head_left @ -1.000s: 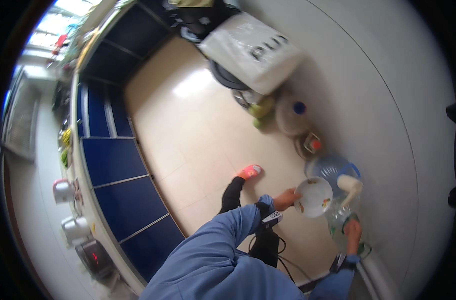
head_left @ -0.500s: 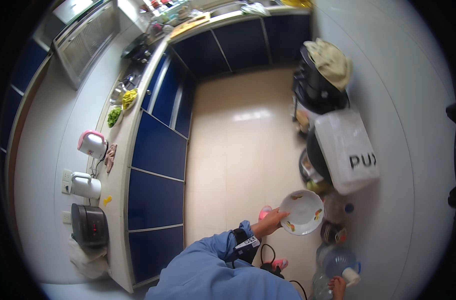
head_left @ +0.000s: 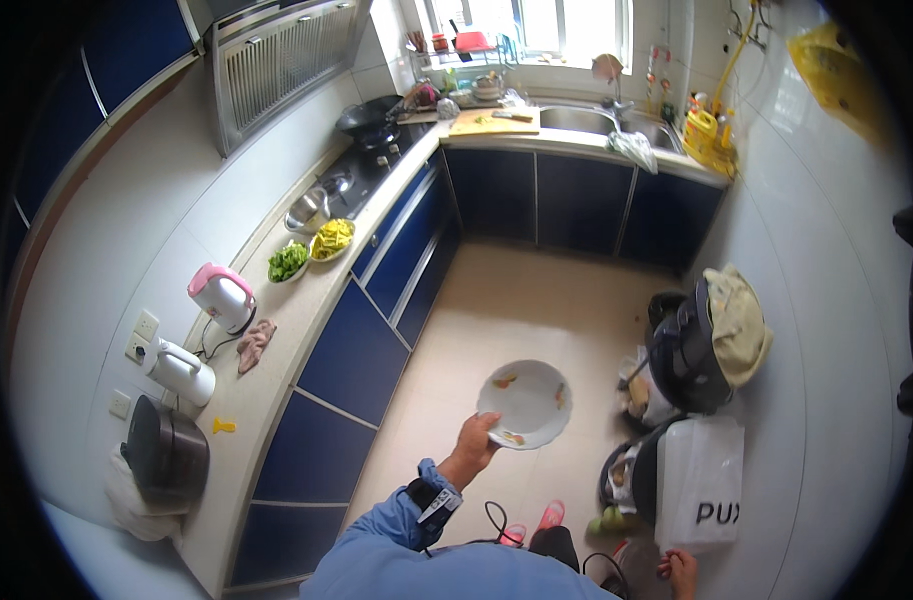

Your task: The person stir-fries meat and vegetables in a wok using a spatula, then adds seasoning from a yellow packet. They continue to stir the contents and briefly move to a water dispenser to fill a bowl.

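Observation:
My left hand [head_left: 474, 440] grips the near-left rim of a white plate [head_left: 527, 408], thumb on top. The plate is deep, with a scalloped edge and small orange and red painted motifs, and nothing lies in it. It is held out above the tiled floor, tilted slightly. My right hand [head_left: 681, 573] hangs low at the bottom right, its fingers curled in, with nothing seen in them. It appears just below a white plastic bag [head_left: 699, 475] with dark lettering.
Along the left runs a counter [head_left: 277, 345] with a pink-and-white kettle [head_left: 223, 298], a white kettle [head_left: 180, 373], a dark cooker [head_left: 165, 455] and bowls of green [head_left: 288, 261] and yellow [head_left: 333, 239] vegetables. Ahead are a cutting board [head_left: 467, 124] and a sink [head_left: 577, 120]. Black bins [head_left: 689, 350] line the right wall.
My view has lifted and swung, bringing the window and sink into sight. The plate stays in my left hand, now further left in view. Bottles near my right hand have left the picture.

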{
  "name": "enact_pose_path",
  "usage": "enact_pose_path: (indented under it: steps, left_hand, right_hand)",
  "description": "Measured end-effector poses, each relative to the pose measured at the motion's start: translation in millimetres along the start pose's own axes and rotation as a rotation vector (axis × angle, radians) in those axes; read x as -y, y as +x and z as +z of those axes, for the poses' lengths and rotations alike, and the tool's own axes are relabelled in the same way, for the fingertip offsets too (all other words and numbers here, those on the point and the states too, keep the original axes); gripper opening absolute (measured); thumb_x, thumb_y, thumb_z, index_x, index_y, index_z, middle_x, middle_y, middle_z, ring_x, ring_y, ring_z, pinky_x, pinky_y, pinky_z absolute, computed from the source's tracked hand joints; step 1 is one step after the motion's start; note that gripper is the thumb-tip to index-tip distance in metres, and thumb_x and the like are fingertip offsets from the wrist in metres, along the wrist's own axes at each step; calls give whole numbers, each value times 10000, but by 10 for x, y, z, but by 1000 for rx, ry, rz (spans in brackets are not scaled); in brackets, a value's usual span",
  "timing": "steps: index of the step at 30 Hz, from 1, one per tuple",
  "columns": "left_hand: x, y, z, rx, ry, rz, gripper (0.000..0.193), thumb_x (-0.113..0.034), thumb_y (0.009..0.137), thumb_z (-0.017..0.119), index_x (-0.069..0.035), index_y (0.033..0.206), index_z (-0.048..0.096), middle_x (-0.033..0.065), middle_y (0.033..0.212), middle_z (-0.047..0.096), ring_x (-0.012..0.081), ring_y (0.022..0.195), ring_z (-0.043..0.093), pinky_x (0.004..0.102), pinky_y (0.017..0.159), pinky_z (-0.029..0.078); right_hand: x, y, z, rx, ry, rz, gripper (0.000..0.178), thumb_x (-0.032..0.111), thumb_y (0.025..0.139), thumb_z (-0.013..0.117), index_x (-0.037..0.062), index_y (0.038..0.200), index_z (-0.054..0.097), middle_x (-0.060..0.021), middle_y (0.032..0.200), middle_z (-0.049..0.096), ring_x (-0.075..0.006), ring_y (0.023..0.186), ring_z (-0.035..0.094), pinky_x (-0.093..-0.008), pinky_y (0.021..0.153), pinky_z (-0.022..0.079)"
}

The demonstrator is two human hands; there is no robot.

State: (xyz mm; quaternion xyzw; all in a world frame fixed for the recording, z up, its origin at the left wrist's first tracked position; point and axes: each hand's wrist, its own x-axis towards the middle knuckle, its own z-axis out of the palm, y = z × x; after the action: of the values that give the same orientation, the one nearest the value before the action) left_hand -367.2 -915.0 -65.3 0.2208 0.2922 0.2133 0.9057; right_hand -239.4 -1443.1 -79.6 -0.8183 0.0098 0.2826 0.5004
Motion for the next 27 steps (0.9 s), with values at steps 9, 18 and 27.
enact_pose_path:
  steps: [9,18,27]
  left_hand:
    - [-1342,912,161,-220,-114,276,505,-87,790,447,-9,1278,343,186,1213,468,370,1108,486,533,884,448]
    - [-2517,1734,342,-387,-261,449,572,-162,749,454,-82,1306,353,152,1239,470,340,1098,503,497,827,473]
    - [-3701,2765,15,-469,-211,541,460,-226,782,473,-80,1216,436,103,1042,592,266,850,613,345,541,492]
  right_hand:
    - [1867,2089,568,164,-83,-178,192,87,864,456,-16,886,616,-91,742,632,-134,596,610,-234,501,460]
    - [4232,4140,1977,456,-526,-656,163,39,850,481,-23,919,615,-122,764,645,-174,651,642,-277,591,506]
    - [5644,5390,3858,612,-607,-715,167,55,872,474,-18,932,612,-100,757,636,-173,665,629,-285,623,505]
